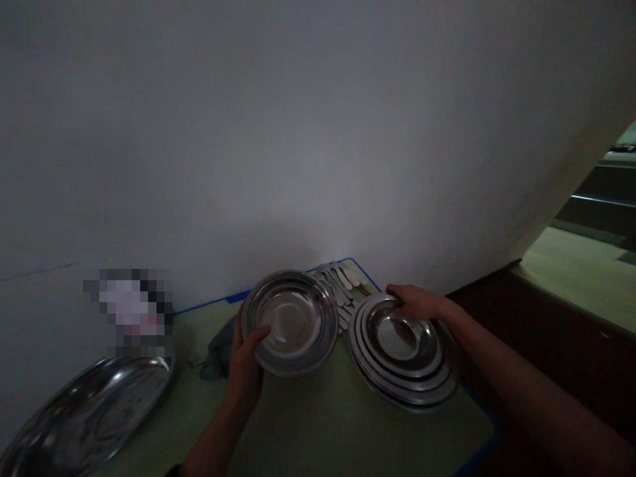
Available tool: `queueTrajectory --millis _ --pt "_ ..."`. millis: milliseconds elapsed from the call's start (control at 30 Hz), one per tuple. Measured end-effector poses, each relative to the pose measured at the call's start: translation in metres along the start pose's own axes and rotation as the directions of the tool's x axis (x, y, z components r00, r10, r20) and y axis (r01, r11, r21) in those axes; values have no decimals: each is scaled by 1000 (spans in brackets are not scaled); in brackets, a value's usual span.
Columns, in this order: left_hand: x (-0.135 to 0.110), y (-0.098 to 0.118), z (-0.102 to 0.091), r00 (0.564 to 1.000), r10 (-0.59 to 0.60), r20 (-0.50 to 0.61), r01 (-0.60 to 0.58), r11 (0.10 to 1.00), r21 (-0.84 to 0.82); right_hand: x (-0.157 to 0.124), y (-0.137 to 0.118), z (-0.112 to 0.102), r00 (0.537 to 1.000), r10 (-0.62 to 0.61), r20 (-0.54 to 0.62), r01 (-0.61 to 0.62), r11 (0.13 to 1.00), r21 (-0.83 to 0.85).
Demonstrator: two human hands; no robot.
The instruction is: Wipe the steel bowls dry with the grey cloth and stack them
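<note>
While the left hand (246, 364) clasps the rim of a steel bowl (292, 321) just to its right, thumb inside, the right hand (415, 302) (curled over the far edge) grips the nested stack (397, 358) at its near left.

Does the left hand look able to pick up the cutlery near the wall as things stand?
Probably not: the left hand is holding a round metal bowl, which sits between it and the cutlery. It would likely need freeing first.
</note>
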State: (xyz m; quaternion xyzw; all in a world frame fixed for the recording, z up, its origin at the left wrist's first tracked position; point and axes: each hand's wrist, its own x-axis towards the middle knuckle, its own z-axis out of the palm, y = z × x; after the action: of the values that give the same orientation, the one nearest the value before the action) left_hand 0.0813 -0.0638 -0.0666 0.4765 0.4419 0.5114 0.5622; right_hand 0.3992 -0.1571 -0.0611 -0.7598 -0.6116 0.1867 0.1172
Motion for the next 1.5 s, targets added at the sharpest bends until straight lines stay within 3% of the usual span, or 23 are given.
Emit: queueTrajectory --millis 233,433,567,667,833,1000,1133,1200,1267,1367,1433,1500 --pt "-5 -12 -8 1000 -27 -14 28 997 68 -18 2 -10 983 -181 -29 183 970 158" --pt "-17 -17 -3 995 26 91 -35 995 94 -15 6 -23 973 -177 -146 228 825 518" --pt "-27 -25 11 983 49 179 -82 980 181 -7 -10 -29 972 -217 -94 227 746 626" --pt "-39 -26 23 960 70 272 -123 975 182 -4 -31 -29 959 -253 -128 282 796 536" --pt "-54 -24 31 961 50 272 -79 992 97 -10 -56 -22 936 -213 -281 265 950 164" --pt "-63 -29 48 944 -99 314 140 984 -111 -19 -50 -10 993 -75 -87 94 966 242" --pt "-71 -38 77 858 -233 457 376 893 -250 -23 -29 -9 999 -51 14 50 996 78" --pt "-76 -46 89 823 -250 509 429 862 -270 -25 -16 -10 998 -31 49 32 999 -14" --pt "-82 -56 94 836 -211 507 346 919 -188 -26 -5 -10 998 -10 60 13 999 -41" --pt "-89 -69 97 868 -115 484 84 993 85 -25 7 -6 999 40 36 -39 999 -38" --pt "-89 -74 97 858 -49 511 -86 967 238 -21 13 -2 997 83 5 -83 996 -39" --pt "-85 -74 96 820 26 572 -260 907 331 -18 16 2 992 121 -25 -122 992 -41"
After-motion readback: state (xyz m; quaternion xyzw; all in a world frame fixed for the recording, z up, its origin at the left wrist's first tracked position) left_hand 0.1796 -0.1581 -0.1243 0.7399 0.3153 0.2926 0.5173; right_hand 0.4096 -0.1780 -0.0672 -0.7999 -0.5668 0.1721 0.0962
